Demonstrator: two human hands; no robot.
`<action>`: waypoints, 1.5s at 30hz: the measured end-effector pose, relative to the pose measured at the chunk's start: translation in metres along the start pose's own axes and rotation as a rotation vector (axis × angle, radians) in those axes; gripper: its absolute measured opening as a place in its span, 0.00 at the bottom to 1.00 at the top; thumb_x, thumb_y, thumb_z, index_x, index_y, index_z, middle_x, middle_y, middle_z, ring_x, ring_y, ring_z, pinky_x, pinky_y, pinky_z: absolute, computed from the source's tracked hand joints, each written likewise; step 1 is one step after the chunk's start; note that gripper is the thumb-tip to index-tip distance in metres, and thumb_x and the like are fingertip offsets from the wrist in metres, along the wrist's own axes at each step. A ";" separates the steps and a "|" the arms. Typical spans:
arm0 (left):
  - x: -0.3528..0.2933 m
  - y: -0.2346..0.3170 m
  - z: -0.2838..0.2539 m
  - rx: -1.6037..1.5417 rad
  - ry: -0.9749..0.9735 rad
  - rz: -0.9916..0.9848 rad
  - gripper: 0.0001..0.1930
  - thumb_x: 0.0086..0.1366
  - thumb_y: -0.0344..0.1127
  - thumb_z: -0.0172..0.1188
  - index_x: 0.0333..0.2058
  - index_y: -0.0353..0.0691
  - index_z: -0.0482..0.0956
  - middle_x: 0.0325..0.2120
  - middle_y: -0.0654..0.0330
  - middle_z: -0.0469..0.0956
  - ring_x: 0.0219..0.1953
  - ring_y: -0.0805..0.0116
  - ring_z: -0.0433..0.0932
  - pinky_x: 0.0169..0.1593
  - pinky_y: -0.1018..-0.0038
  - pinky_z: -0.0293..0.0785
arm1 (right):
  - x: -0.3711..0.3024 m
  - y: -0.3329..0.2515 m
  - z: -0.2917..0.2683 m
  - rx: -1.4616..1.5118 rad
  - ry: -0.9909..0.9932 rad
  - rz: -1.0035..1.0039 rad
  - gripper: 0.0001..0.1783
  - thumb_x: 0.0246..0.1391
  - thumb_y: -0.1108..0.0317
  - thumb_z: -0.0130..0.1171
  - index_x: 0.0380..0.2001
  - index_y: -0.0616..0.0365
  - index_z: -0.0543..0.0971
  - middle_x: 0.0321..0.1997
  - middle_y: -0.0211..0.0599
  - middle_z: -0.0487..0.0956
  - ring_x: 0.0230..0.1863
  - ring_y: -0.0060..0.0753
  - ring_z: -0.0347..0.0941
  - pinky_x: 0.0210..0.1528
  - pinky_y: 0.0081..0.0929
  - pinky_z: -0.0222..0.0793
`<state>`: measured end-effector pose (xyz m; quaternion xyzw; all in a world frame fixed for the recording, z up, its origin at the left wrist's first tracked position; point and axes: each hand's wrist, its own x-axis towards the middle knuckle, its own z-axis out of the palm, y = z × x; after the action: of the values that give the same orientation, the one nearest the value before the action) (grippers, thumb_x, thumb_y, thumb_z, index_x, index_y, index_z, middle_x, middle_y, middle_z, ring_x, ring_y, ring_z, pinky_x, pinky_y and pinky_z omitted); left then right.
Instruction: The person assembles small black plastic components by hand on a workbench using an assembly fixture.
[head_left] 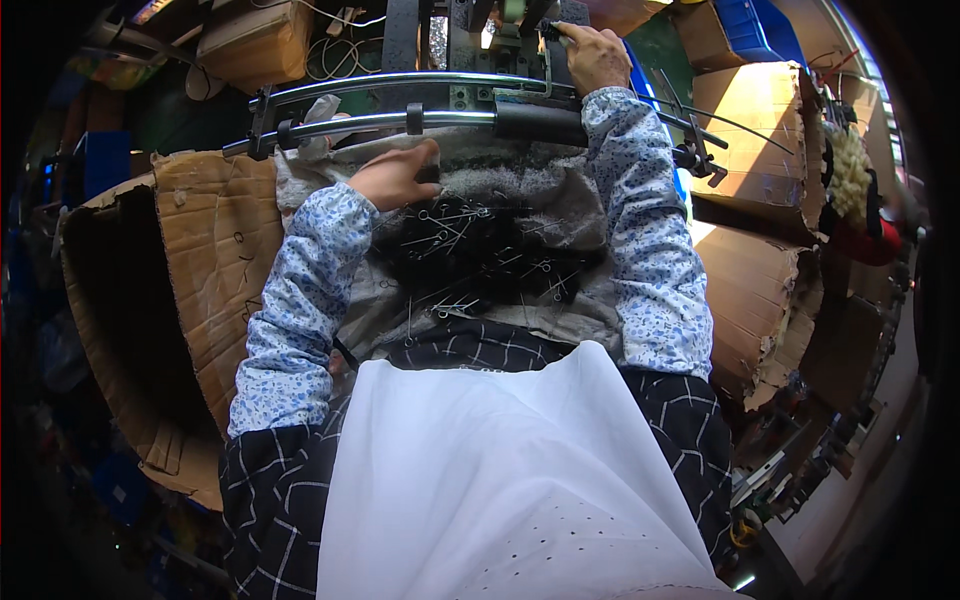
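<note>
Metal pieces point(441, 237) with ring ends, spread on a cloth

Closest to me is a white cloth point(480, 450) over my front, with my black checked clothes point(270, 500) showing on both sides. Just past it lies a big grey cloth point(365, 320) with a dark middle. On that dark part sit the thin metal pieces, lying this way and that, some of them crossing.

My left hand point(398, 177) is over the far left side of the cloth, near the metal pieces. It is not squeezed closed: my thumb and pointing finger are apart. Beyond it, two shiny bars point(460, 118) run from side to side, and a fat black tube point(540, 120) sits on the nearer one.

My right hand point(597, 58) reaches past the bars to a dark part of the machine point(405, 45). My fingers bend there, but I cannot tell if they grip it. A brown box point(222, 240) stands on my left. Far off on the right is a blue bin point(755, 30).
</note>
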<state>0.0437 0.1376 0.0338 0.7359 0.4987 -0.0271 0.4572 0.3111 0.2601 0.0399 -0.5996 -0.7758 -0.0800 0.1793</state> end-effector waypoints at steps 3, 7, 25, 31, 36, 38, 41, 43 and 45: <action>-0.008 -0.006 -0.002 0.012 0.029 0.030 0.26 0.54 0.37 0.56 0.50 0.36 0.58 0.44 0.44 0.68 0.46 0.52 0.69 0.50 0.67 0.64 | 0.002 -0.001 -0.003 -0.092 -0.058 0.014 0.14 0.49 0.61 0.49 0.40 0.42 0.76 0.42 0.31 0.75 0.41 0.37 0.68 0.46 0.32 0.63; -0.032 -0.012 -0.011 -0.075 0.193 0.137 0.22 0.55 0.35 0.56 0.46 0.35 0.61 0.38 0.46 0.71 0.40 0.53 0.72 0.44 0.68 0.67 | -0.011 -0.001 -0.017 -0.183 -0.087 0.136 0.19 0.48 0.56 0.51 0.45 0.47 0.74 0.43 0.35 0.74 0.44 0.39 0.68 0.46 0.37 0.60; -0.089 -0.008 -0.039 -0.341 0.334 0.076 0.16 0.54 0.24 0.55 0.40 0.43 0.61 0.29 0.64 0.68 0.30 0.77 0.68 0.34 0.81 0.68 | -0.002 -0.064 -0.002 -0.132 -0.059 0.101 0.16 0.45 0.59 0.52 0.37 0.52 0.77 0.34 0.34 0.78 0.39 0.36 0.72 0.39 0.36 0.61; -0.099 -0.018 -0.046 -0.482 0.459 0.244 0.15 0.55 0.26 0.55 0.40 0.42 0.62 0.29 0.64 0.68 0.31 0.78 0.70 0.34 0.81 0.69 | -0.012 -0.017 -0.005 -0.146 -0.027 0.097 0.17 0.46 0.57 0.52 0.38 0.52 0.77 0.37 0.39 0.77 0.46 0.40 0.70 0.46 0.39 0.61; -0.094 -0.014 -0.052 -0.747 0.436 0.476 0.17 0.58 0.31 0.54 0.44 0.42 0.59 0.32 0.62 0.69 0.34 0.78 0.70 0.36 0.82 0.70 | 0.007 0.016 -0.030 -0.111 -0.264 0.220 0.14 0.52 0.57 0.46 0.40 0.43 0.76 0.40 0.38 0.76 0.45 0.41 0.70 0.45 0.37 0.65; -0.085 -0.008 -0.049 -0.753 0.408 0.500 0.18 0.59 0.33 0.53 0.45 0.43 0.58 0.34 0.61 0.69 0.33 0.77 0.70 0.35 0.82 0.70 | 0.013 0.034 -0.023 -0.159 -0.293 0.168 0.14 0.53 0.59 0.45 0.41 0.42 0.75 0.40 0.37 0.76 0.43 0.41 0.71 0.46 0.37 0.66; -0.082 -0.001 -0.041 -0.777 0.313 0.513 0.17 0.60 0.34 0.52 0.46 0.43 0.57 0.35 0.61 0.68 0.34 0.78 0.70 0.34 0.83 0.70 | 0.019 0.041 -0.027 -0.138 -0.355 0.106 0.13 0.54 0.61 0.44 0.42 0.41 0.75 0.42 0.35 0.75 0.44 0.41 0.71 0.48 0.36 0.65; -0.080 0.003 -0.035 -0.836 0.244 0.510 0.17 0.60 0.33 0.51 0.46 0.44 0.57 0.35 0.61 0.67 0.34 0.77 0.70 0.35 0.82 0.71 | 0.021 0.055 -0.049 -0.209 -0.290 0.164 0.13 0.53 0.60 0.46 0.42 0.43 0.75 0.44 0.36 0.74 0.44 0.40 0.71 0.47 0.36 0.66; -0.072 0.012 -0.031 -0.875 0.190 0.548 0.17 0.60 0.32 0.51 0.46 0.44 0.57 0.35 0.61 0.67 0.34 0.77 0.69 0.36 0.81 0.71 | 0.010 0.082 -0.072 -0.333 -0.064 0.270 0.15 0.51 0.62 0.50 0.43 0.47 0.74 0.43 0.40 0.74 0.43 0.42 0.71 0.45 0.35 0.68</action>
<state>0.0036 0.1066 0.0951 0.5789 0.2921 0.3711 0.6647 0.4010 0.2673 0.1028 -0.7217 -0.6697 -0.1635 0.0622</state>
